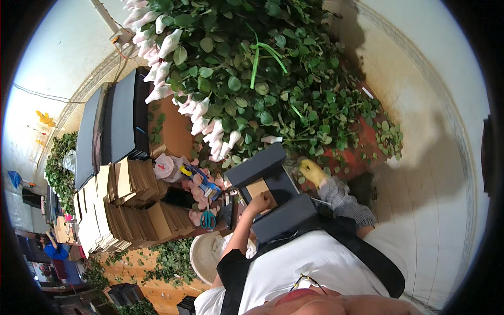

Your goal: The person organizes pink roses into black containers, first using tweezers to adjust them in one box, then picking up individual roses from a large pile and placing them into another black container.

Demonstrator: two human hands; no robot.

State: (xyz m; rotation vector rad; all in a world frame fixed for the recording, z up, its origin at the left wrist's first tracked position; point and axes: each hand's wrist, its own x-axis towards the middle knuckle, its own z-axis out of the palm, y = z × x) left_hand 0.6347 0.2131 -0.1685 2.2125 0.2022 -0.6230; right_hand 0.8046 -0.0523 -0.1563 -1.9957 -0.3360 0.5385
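In front of me lies a dark grey box [285, 188] with raised panels at its far and near sides. A piece of brown cardboard [256, 188] sits between those panels. My bare left hand [261, 202] is closed in a fist at the cardboard's near edge, fingers curled against it. My right hand [313, 172], in a yellow glove, is just beyond the box's right side, beside rose leaves. Its fingers are curled, and what they hold, if anything, cannot be made out. A large pile of leafy rose stems [273, 79] with netted pale pink heads [170, 43] covers the far table.
Stacks of folded cardboard [134, 226] and dark panels [121, 121] stand at left. Blue-handled scissors [208, 219], a blue tape dispenser [211, 188] and pink petals lie left of the box. Below stands a white bin [203, 256]. A tiled wall [420, 210] is at right.
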